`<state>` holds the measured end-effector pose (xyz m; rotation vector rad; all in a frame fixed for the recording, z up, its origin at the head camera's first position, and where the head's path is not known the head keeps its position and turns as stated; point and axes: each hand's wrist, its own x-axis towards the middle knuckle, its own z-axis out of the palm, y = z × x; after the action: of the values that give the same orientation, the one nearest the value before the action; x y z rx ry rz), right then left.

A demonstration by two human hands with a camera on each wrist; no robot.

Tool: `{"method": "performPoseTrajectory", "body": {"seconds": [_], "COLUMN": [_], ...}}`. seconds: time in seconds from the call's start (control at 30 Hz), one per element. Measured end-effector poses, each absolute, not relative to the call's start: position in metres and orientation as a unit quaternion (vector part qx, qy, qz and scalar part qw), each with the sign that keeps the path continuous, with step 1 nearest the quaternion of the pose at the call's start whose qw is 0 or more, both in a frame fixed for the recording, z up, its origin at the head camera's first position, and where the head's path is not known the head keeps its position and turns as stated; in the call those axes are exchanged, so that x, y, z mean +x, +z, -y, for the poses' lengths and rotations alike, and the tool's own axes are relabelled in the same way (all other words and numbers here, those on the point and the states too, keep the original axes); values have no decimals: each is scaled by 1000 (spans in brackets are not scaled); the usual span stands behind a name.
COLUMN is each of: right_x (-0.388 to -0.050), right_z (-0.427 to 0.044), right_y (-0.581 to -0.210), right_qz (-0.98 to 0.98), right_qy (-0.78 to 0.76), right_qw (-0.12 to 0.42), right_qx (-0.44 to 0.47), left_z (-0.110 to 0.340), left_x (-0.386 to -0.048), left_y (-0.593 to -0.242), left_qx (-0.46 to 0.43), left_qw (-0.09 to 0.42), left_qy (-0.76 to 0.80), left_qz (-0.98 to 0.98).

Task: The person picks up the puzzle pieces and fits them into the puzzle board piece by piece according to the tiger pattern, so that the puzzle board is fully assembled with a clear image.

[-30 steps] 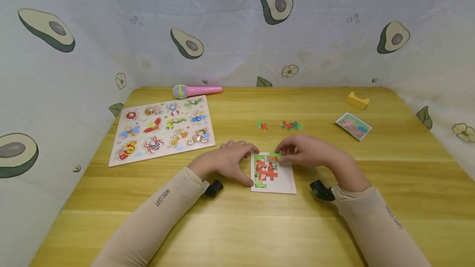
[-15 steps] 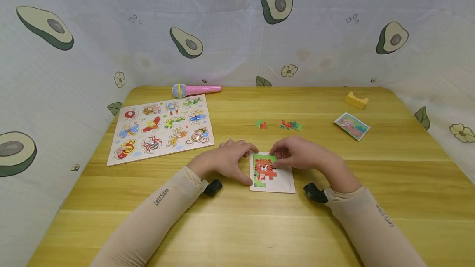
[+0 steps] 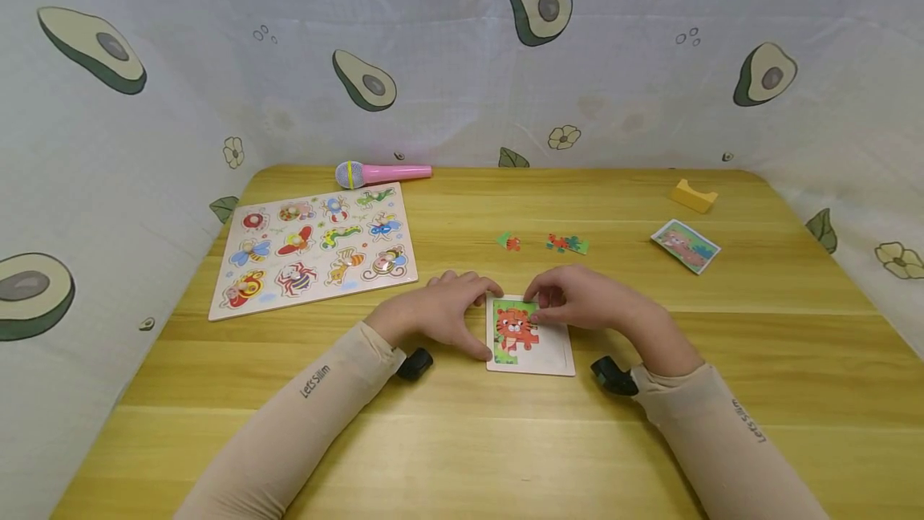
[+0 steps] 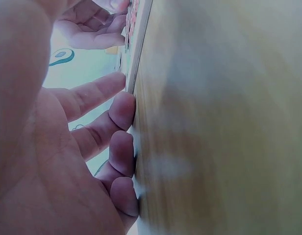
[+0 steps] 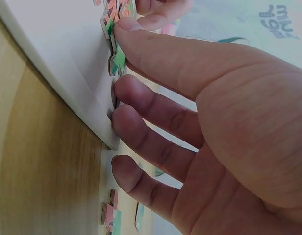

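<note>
Between my two hands, on the wood-grained surface point(image 3: 505, 440), lies a pale puzzle tray point(image 3: 554, 351), its filled part showing an orange tiger point(image 3: 514, 327) against green along my left hand's side, its bare white part nearest my right hand. My left hand point(image 3: 451, 315) is spread wide, thumb and index finger touching the tray's left corners and grasping nothing; the left wrist view alone shows the other fingertips resting on the wood beside the board's thin edge. My right hand point(image 3: 592, 299) is partly open, thumb and fingers bent at the tiger's upper right; whether it pinches a piece I cannot tell, the index fingertip being hidden in the right wrist view, which does reveal the pieces' thick, interlocking, knobbed edges. Beyond my right hand lie a small loose piece point(image 3: 511, 241) and a longer jigsaw section point(image 3: 566, 243); farther out to its right are a glossy picture card point(image 3: 684, 245) and a notched yellow block point(image 3: 695, 197). Beyond my left hand, a flat board point(image 3: 325, 295) carries colourful insect shapes, with a pink microphone point(image 3: 385, 175) behind it.
</note>
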<state>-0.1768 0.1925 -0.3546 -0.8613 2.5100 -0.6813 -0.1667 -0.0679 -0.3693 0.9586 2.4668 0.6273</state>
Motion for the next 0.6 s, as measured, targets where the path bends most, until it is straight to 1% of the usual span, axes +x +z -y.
{"method": "performPoseTrajectory", "body": {"seconds": [0.43, 0.6], "right_x": [-177, -175], "right_z": [-192, -190], "right_y": [-356, -355], "right_qz": [-899, -901], "right_qy": [-244, -240], "right_qw": [197, 183], "right_qx": [-306, -312], "left_z": [68, 68], "left_x": [-166, -167], "left_y": [-368, -369], "left_qx": [345, 347], "left_qw": [210, 210], "left_qy": [223, 223], "left_qz": [-887, -887]}}
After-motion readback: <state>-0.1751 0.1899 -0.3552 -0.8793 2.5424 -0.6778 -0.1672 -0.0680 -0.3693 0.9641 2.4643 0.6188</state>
